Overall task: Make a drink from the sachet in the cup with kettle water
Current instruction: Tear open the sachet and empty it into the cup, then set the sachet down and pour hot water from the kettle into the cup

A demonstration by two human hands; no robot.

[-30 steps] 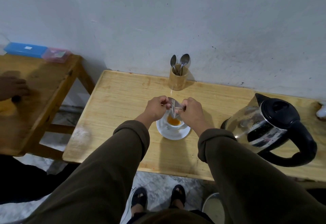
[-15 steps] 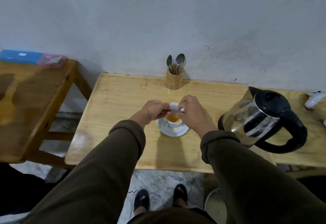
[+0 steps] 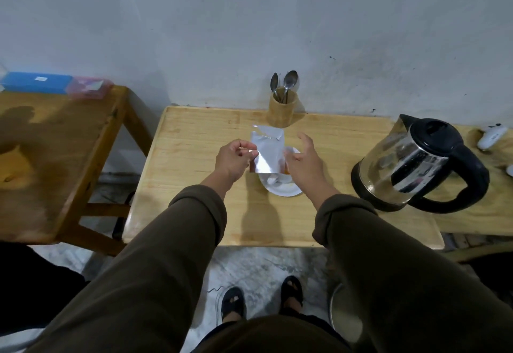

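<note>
Left hand (image 3: 231,159) grip pinching one sachet (image 3: 268,150); right hand (image 3: 304,159) grip wide; two spoons (image 3: 286,83); one kettle (image 3: 416,164).

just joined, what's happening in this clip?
A person is making a sachet drink at a light wooden table. The left hand pinches a torn-open silver foil sachet, held upright above a white cup on a white saucer; orange powder shows in the cup. The right hand is open beside the sachet, holding nothing. The glass-and-black electric kettle stands untouched to the right; two metal spoons stand in a wooden holder.
</note>
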